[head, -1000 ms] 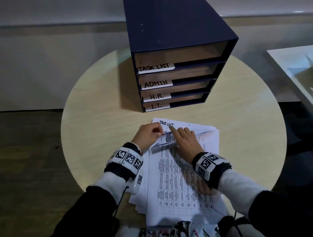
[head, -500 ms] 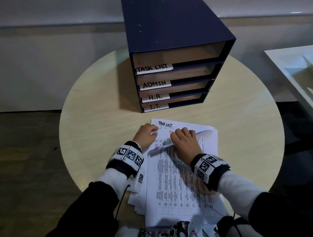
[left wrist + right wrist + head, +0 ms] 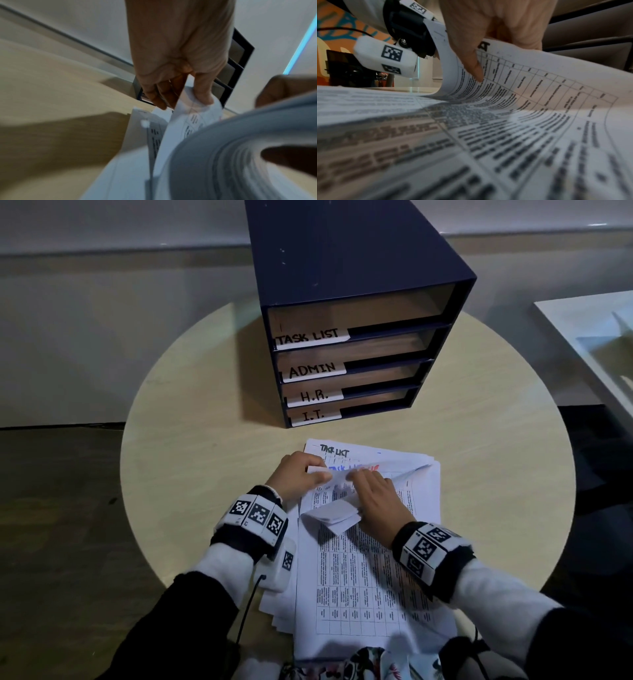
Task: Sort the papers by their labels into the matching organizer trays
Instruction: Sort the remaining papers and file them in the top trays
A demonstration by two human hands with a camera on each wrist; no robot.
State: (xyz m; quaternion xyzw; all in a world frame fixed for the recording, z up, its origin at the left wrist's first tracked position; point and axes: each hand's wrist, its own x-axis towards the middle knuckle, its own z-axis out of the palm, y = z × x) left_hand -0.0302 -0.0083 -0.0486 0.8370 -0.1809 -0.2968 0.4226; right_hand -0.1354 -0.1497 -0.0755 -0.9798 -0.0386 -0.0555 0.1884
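Head view: both hands work the far edge of the paper stack (image 3: 370, 583) lying on the round table (image 3: 191, 440), just in front of the dark organizer (image 3: 349, 313) w/ four trays marked TASK LIST, ADMIN, H.R., I.T. top to bottom. Left hand (image 3: 297, 475) pinches the far-left corner of the upper sheets, thumb on one side & fingers curled on the other (left wrist view shows this clearly). Right hand (image 3: 375, 494) lies palm-down over the curled-back sheets, fingers bent over the rolled edge, thumb pressing into the printed table (right wrist view), so it's gripping the fold, not flat. Lifted sheets (image 3: 334, 513) are bent back toward the person in a loose roll; under them two headings reading TASK LIST show at the far end of the stack, one black, one blue/red & partly covered. Step in hand looks like label-checking, i.e. thumbing thru to find which sheets share a heading. To do it well: peel one sheet at a time w/ the left pinch, hold the roll soft w/ the right so nothing creases, read each heading fully before pulling, keep the rest of the stack squared. Wrists low, near the paper; forearms angle in from both sides; no paper visibly in the trays yet.
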